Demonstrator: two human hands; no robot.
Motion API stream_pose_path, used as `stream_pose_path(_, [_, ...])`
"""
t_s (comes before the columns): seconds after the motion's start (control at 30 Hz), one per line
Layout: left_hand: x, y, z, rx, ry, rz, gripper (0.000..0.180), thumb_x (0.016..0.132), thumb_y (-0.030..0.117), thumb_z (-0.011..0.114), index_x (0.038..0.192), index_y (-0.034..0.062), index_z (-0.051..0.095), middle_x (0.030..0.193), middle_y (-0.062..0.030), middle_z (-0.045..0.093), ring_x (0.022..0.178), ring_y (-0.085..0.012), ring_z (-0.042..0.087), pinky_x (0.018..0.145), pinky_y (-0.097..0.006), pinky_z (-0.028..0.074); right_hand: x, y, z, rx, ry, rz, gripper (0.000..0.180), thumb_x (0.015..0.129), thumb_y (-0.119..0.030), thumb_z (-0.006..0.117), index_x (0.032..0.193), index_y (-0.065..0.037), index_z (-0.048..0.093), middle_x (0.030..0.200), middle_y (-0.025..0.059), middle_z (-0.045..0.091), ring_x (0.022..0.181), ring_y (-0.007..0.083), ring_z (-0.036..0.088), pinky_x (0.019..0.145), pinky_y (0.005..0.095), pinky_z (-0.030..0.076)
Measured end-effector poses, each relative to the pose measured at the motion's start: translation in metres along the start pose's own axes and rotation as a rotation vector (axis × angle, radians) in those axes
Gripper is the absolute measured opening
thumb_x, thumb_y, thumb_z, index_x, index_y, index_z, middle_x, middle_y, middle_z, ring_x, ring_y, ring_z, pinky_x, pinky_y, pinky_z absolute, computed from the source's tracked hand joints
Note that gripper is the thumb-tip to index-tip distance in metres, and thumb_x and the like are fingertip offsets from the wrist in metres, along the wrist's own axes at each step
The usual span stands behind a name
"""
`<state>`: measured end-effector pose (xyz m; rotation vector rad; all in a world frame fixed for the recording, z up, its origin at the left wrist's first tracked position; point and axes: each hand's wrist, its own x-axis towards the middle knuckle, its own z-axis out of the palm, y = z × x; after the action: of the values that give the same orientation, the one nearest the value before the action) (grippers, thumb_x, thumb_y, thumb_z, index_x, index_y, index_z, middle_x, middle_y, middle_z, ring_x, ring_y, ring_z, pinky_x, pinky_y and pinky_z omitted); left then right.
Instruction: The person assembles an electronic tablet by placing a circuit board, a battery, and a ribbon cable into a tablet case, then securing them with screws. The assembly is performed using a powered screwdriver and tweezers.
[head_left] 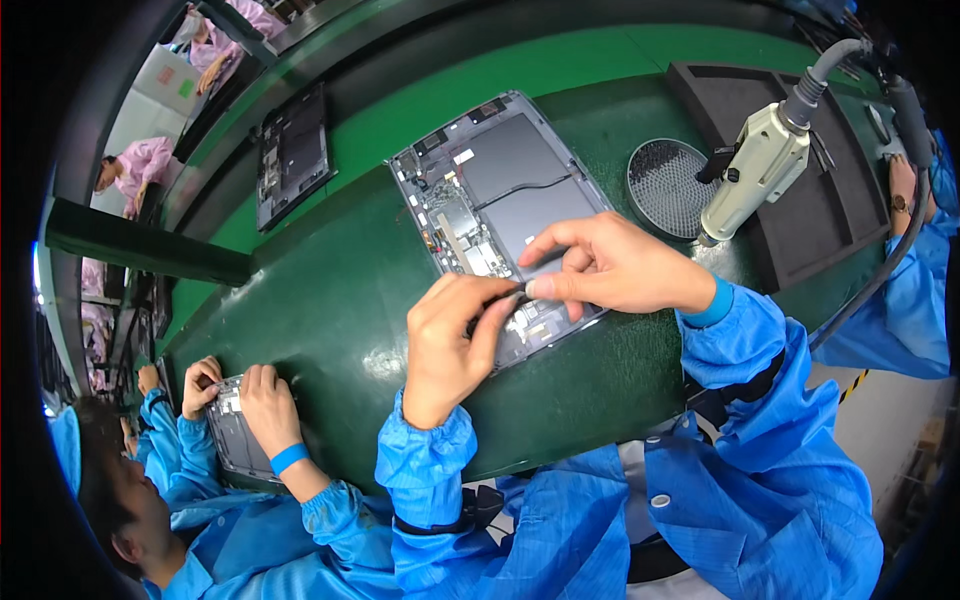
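An opened tablet or laptop body (405, 185) lies at a slant on the green bench, its flat grey battery (515, 150) and a circuit board (455, 215) exposed. A black cable (525, 187) crosses the battery. Over its near part, my left hand (445, 330) pinches with thumb and forefinger around a small black piece (520, 293). From the right, my right hand (625, 268) meets it there, thumb against the same piece and forefinger raised and bent. The piece is too small and too covered to name.
A round dish (668, 190) with a gridded surface and small dark bits stands right of the device, beside a hanging pale power tool (760, 165) and a black compartmented tray (830, 225). Another opened device (293, 160) lies far left. Co-workers sit on both sides; one handles a device (232, 440).
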<state>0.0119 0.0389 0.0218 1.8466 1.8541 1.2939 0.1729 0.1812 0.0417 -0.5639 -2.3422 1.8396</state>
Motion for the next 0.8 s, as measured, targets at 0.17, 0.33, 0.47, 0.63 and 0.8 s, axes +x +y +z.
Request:
stream_pose_path(0.17, [-0.001,0.002,-0.007,-0.124,-0.082,-0.249,0.011,0.08,0.003,0.066,0.089,-0.0026,0.068,0.076,-0.0065,0.065,0.065,-0.0081,0.056,0.054,-0.022,0.04,0.007,0.02,-0.002,-0.271,0.316,-0.151,0.016,0.08,-0.01,0.067,0.093,-0.002,0.062,0.058,0.0041,0.06,0.05,0.0089,0.055,0.047,0.0246,0.039])
stream_pose_path(0.33, [-0.005,0.003,-0.004,-0.193,-0.083,-0.291,0.01,0.08,0.005,0.067,0.086,-0.0025,0.068,0.074,-0.0064,0.066,0.063,-0.0076,0.056,0.052,-0.022,0.039,0.012,0.033,0.003,-0.541,0.55,-0.498,0.01,0.077,-0.007,0.068,0.085,-0.004,0.064,0.063,0.0067,0.061,0.046,0.0178,0.054,0.047,0.0293,0.041])
stream_pose_path(0.47, [-0.001,0.003,-0.005,-0.159,-0.121,-0.297,0.009,0.079,0.002,0.069,0.084,-0.0044,0.066,0.071,-0.0083,0.064,0.059,-0.0102,0.056,0.053,-0.024,0.043,-0.005,0.002,0.003,-0.414,0.399,-0.518,0.013,0.074,-0.008,0.071,0.083,-0.002,0.063,0.071,0.0108,0.065,0.062,0.0278,0.063,0.054,0.0355,0.048])
stream_pose_path(0.63, [0.002,0.002,-0.004,-0.137,-0.159,-0.285,0.008,0.08,0.005,0.068,0.082,-0.0026,0.067,0.069,-0.0068,0.065,0.058,-0.0089,0.056,0.049,-0.022,0.039,0.0,0.018,0.015,-0.342,0.146,-0.499,0.01,0.073,-0.005,0.072,0.076,-0.001,0.064,0.071,0.0115,0.065,0.061,0.0271,0.063,0.054,0.0339,0.047])
stream_pose_path(0.8, [0.001,-0.002,-0.007,-0.168,-0.161,-0.322,0.008,0.079,0.004,0.068,0.081,-0.0029,0.067,0.069,-0.0102,0.064,0.057,-0.0134,0.056,0.052,-0.026,0.043,0.003,0.019,0.008,-0.317,-0.008,-0.411,0.01,0.072,-0.003,0.071,0.079,0.0,0.064,0.073,0.0121,0.065,0.063,0.0274,0.063,0.056,0.0345,0.048])
